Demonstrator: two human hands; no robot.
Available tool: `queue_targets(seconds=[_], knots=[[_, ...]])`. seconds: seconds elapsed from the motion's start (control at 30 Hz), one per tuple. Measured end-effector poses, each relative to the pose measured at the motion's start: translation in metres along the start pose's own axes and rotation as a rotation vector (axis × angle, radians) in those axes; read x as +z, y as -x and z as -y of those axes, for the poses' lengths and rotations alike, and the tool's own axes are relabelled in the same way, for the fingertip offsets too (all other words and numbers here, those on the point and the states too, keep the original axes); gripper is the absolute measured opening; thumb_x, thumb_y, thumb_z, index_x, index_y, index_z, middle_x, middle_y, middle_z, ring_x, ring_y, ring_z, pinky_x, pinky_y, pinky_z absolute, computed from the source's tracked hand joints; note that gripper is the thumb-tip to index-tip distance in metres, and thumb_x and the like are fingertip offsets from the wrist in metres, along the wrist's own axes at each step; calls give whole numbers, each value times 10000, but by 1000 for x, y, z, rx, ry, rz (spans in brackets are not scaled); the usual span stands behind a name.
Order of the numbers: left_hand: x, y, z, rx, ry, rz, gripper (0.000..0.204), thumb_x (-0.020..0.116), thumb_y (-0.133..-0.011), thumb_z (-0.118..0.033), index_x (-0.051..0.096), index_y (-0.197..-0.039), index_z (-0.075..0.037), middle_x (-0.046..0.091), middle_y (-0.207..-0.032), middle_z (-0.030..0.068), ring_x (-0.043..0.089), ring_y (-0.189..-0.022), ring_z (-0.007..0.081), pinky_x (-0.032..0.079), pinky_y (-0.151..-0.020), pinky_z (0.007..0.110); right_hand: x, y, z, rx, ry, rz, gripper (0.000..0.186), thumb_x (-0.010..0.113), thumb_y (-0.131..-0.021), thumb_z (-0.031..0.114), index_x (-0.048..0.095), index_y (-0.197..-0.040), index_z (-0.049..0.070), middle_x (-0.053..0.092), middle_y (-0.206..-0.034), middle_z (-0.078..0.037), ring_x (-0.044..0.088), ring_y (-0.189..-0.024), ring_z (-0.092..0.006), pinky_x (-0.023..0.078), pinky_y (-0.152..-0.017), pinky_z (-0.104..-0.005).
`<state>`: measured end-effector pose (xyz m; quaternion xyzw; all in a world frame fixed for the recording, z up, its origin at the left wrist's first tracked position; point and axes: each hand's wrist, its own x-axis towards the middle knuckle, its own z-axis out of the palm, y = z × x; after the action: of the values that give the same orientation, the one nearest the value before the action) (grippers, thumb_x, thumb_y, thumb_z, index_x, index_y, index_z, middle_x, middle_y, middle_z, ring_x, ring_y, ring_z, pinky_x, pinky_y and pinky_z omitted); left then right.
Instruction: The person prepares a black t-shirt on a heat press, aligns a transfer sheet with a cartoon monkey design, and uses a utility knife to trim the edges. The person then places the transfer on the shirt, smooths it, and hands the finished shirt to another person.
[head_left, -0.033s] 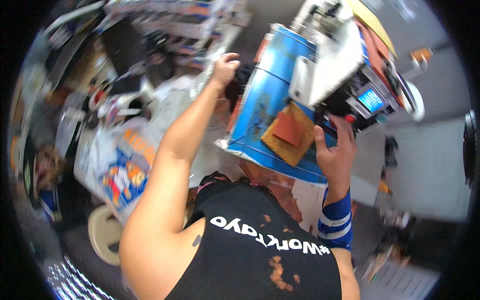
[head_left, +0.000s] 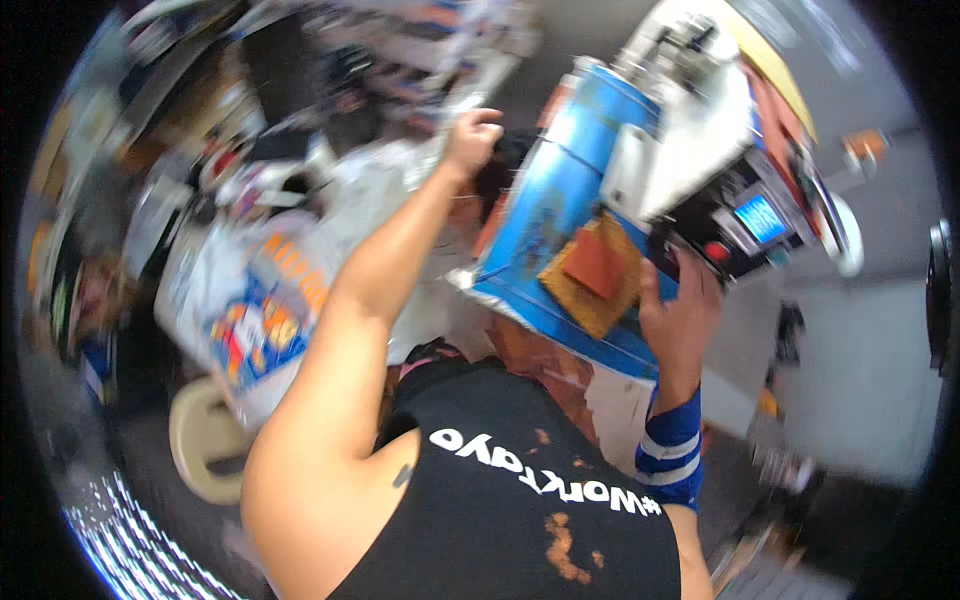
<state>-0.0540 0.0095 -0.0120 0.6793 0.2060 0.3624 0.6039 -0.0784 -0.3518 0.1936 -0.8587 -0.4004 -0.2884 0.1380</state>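
Observation:
A sewing machine with a white body and a lit blue screen stands on a worn blue tabletop. My right hand is at the near end of the machine, by a dark part below the red button. Its thumb and fingers are apart, and I see nothing held between them; the fingertips are blurred. A mustard-coloured square pad with a smaller rust-red square on top lies just left of that hand. Out past the tabletop's left edge, my left hand is raised with loosely bent fingers and holds nothing visible.
A large printed plastic bag sits to the left, above a beige stool. Blurred clutter and stacked goods fill the far left. Rust-red pieces lie under the table's near edge. A white handwheel-like disc is at the machine's right.
The tabletop and machine have shifted slightly right in the view as it swings. Both hands keep nearly the same pose relative to the table.

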Motion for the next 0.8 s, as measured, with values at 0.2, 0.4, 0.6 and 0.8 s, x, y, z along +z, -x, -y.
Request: queue_targets(seconds=[0.2,0.4,0.6,0.8], knots=[[-105,232,-47,-4,-405,-238,205,638,-912,-111,689,-1100,-45,701,-1017,118,673,-909,220,543,-838,360,5,0,-17,44,181,297,574,530,-948,625,696,-1084,94,722,-991,-199,703,-894,-402,545,-752,-518],[-181,562,-119,-172,-926,-663,211,636,-883,-95,677,-1079,-29,663,-1095,166,623,-1090,350,483,-989,422,7,9,-69,-71,130,178,657,472,-965,660,644,-1338,147,693,-1232,-177,643,-1127,-406,499,-936,-497],[-173,914,-167,-869,-1235,-1472,239,670,-868,-197,722,-1062,-68,665,-1151,175,614,-1116,366,492,-974,462,-47,16,-42,-69,143,232,689,489,-963,640,634,-1328,74,697,-1239,-162,646,-1123,-415,503,-958,-479],[-157,1140,-193,-1469,-1004,-1774,596,551,-993,-426,447,-1484,-105,334,-1599,171,252,-1497,405,161,-1189,662,-19,77,49,-326,-398,497,571,592,-956,476,662,-1231,-19,725,-1118,-207,689,-974,-367,528,-885,-445]])
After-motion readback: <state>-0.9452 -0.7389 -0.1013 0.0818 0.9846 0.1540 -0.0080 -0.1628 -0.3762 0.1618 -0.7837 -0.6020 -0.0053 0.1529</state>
